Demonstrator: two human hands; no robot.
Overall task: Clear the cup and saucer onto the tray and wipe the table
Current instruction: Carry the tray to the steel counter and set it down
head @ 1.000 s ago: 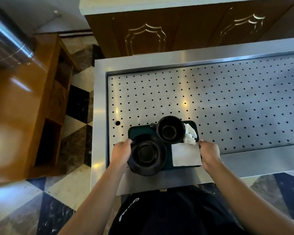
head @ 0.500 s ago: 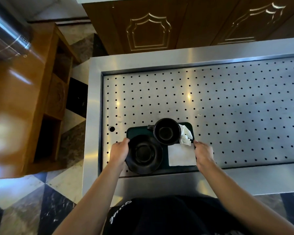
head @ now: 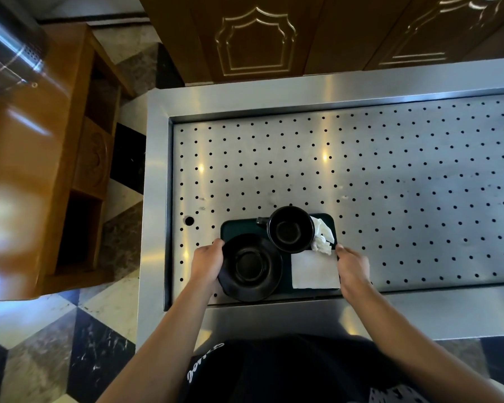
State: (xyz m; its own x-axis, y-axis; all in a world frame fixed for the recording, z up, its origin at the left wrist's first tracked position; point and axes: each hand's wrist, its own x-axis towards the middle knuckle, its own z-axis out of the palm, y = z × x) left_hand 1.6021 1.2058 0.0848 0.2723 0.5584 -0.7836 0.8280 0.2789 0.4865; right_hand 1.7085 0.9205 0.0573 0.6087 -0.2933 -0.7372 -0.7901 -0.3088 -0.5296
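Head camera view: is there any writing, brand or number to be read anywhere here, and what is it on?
White cursive lettering on the black garment at the bottom edge: seen upside down and at an angle, too unclear to read.
Dark tray, black cup, black saucer, white napkin, perforated steel counter, wooden cabinet doors: no text.

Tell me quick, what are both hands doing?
Left hand: closed on the left edge of the tray.
Right hand: closed on its right edge.

White script lettering on the person's black shirt (head: 205, 365), too distorted to read
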